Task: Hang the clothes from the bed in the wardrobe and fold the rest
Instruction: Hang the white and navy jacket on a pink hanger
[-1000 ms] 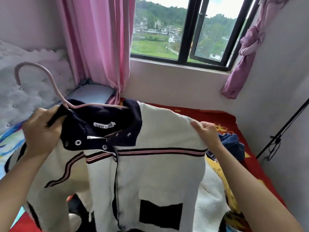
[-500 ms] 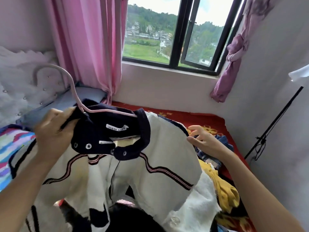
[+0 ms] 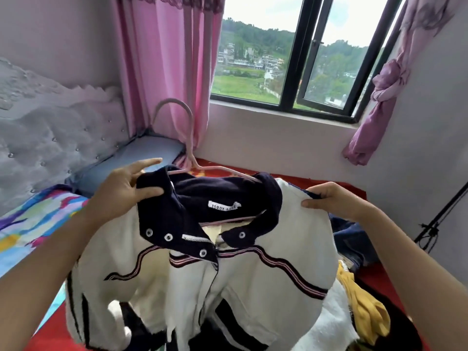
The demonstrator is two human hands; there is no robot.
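Small bedroom: padded headboard [image 3: 50, 127] at left, pink curtain [image 3: 164, 59], red-covered bed [image 3: 329, 182] below. Left hand [image 3: 121, 191] pinching the navy collar of the white jacket [image 3: 253, 287], index finger straight. Held above the bed, front facing the camera, collar up, hem down: long axis near vertical. Pink hanger [image 3: 188, 138] inside the neck, hook pointing up and away. Right hand [image 3: 329, 201] curled round the shoulder. Likely risk: front open, hanger arm slipping free, jacket dropping onto the yellow garment [image 3: 364, 307].

Left hand [image 3: 119, 191] bare. Left forearm [image 3: 43, 269] bare along whole visible length, leaving frame at 8 o'clock. Right hand [image 3: 334, 201] bare. Right forearm [image 3: 410, 269] likewise bare, leaving frame at 4 o'clock. Sleeves out of frame.
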